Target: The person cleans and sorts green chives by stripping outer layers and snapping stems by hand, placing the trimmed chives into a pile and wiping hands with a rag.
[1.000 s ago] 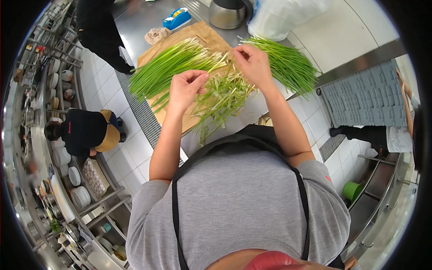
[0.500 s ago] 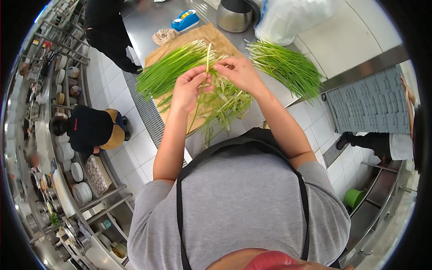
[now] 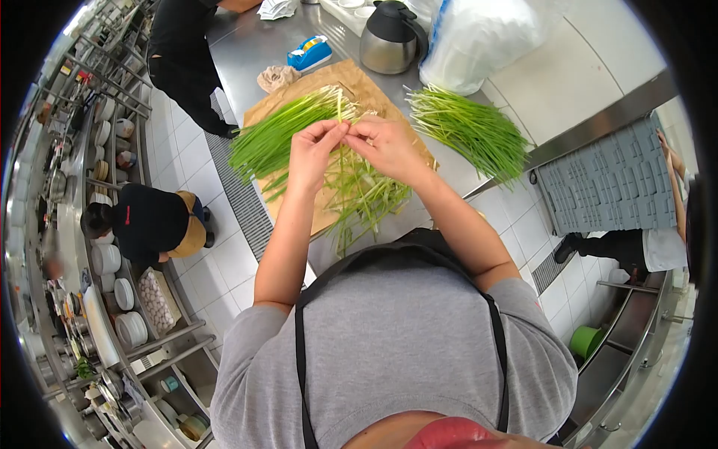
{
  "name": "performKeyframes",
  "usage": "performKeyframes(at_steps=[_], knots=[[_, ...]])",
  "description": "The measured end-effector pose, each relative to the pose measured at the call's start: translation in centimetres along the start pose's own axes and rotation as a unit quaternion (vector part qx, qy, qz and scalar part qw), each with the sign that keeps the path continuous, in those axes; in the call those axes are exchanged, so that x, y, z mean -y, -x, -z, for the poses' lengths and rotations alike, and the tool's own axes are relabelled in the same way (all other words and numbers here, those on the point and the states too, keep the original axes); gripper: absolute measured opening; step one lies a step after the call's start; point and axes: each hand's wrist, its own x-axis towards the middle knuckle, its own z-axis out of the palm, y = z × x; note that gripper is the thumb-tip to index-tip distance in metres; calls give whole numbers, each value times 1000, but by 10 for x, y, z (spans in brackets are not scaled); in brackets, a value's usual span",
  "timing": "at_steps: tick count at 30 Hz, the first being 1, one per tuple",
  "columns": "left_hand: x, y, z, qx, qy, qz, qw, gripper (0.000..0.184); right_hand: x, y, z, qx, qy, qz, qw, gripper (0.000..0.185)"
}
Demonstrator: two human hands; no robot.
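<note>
- Your grip is a pinch in each hand: your left hand [image 3: 313,156] nips one thin stalk [image 3: 340,106] between thumb and forefinger.
- Your right hand [image 3: 389,150] meets it there, thumb and forefinger pinched at the stalk too; whether they hold the stalk itself or just a strip of it is too small to tell.
- The stalk's long axis runs roughly away from your body, its pale end standing out beyond your fingertips, across the line between your hands.
- Neither hand is clearly nearer to it: both sets of fingertips meet at the stalk, nearly touching each other.
- Take your bearings from the brown paper [image 3: 323,213] on the counter [image 3: 250,54] below.
- The larger green bunch [image 3: 273,138] lies just beyond your left hand, slanting, pale ends away from you and toward the middle.
- Loose limp strands [image 3: 366,196] lie below your right hand, on your body's side.
- Another green bunch [image 3: 475,135] lies apart, to the right of your right hand.
</note>
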Motion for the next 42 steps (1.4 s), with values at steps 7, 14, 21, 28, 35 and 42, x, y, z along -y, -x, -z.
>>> performKeyframes(at_steps=[7,14,21,28,35,42], knots=[[-4,-13,20,-74,167,39,982,19,-13,24,-15,8,89,60,994,10],[-7,-12,23,15,125,74,989,20,-34,22,-2,18,55,-44,997,16],[-7,-4,-9,120,4,131,984,20,-12,0,11,-76,-319,-221,918,18],[-1,12,8,134,-99,143,976,22,-30,-13,69,-271,-471,-204,814,14],[33,18,48,58,-358,117,925,21,-40,-12,164,-402,-411,-119,810,16],[46,23,19,64,-546,73,832,23,-33,-29,200,-76,27,-227,970,15]])
